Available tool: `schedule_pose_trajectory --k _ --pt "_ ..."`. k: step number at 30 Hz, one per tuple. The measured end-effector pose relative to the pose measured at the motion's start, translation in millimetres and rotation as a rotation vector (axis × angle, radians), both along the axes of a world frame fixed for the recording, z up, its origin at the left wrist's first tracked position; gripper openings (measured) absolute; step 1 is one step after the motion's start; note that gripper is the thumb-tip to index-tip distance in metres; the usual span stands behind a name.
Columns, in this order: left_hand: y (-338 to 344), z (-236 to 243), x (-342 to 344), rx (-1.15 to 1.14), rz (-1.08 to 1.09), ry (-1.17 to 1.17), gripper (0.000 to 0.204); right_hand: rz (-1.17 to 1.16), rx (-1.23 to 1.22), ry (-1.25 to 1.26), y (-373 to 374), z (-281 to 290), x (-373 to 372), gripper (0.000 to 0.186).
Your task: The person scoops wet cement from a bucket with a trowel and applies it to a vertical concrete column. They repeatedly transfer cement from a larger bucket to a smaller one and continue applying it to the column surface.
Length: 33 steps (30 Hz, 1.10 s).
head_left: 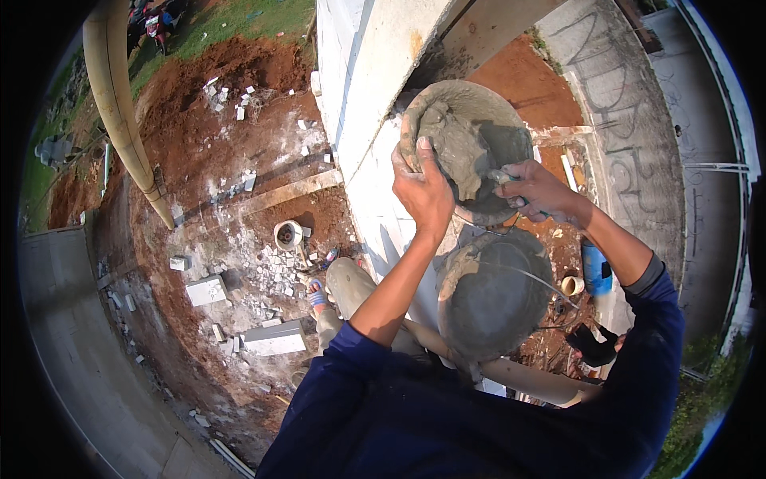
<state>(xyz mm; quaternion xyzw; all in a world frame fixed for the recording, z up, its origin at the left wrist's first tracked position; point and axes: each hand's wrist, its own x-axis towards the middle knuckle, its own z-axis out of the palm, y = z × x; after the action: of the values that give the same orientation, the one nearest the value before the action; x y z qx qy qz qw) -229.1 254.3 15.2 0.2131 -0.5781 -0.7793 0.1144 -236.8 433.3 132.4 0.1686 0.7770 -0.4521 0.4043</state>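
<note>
A round pan (pixel 504 124) of wet grey mortar (pixel 447 132) rests high beside the white block wall (pixel 359 96). My left hand (pixel 423 188) grips the pan's left rim, thumb upward. My right hand (pixel 531 191) is closed on a small tool with a greenish handle, probably a trowel, its working end down in the mortar at the pan's lower right. Below both hands a second, dark round bucket (pixel 499 295) with a wire handle sits by the wall top, a pale film on its left side.
A bamboo pole (pixel 116 88) rises at left. Bamboo (pixel 542 383) crosses below me by my legs. Far below are red soil, block rubble (pixel 271 339), a white pail (pixel 287 235) and a blue drum (pixel 596 263). A concrete wall (pixel 614 120) stands right, and someone's dark-clothed figure (pixel 590 343) shows low right.
</note>
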Motion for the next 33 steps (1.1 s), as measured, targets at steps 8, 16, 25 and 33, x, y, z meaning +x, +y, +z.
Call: schedule_pose_trajectory --k 8,16,25,33 --pt "3 -2 2 -0.136 0.017 0.005 0.035 -0.171 -0.087 -0.063 15 2 17 0.009" --pt "3 7 3 -0.128 0.028 0.019 0.04 -0.156 -0.087 0.009 22 38 5 0.012" --pt "9 -8 -2 -0.122 0.031 0.096 0.04 -0.108 0.043 0.572 -20 45 -72 0.016" --pt "4 -2 0 -0.135 0.008 0.041 0.038 0.277 0.84 1.172 -21 -17 -87 0.032"
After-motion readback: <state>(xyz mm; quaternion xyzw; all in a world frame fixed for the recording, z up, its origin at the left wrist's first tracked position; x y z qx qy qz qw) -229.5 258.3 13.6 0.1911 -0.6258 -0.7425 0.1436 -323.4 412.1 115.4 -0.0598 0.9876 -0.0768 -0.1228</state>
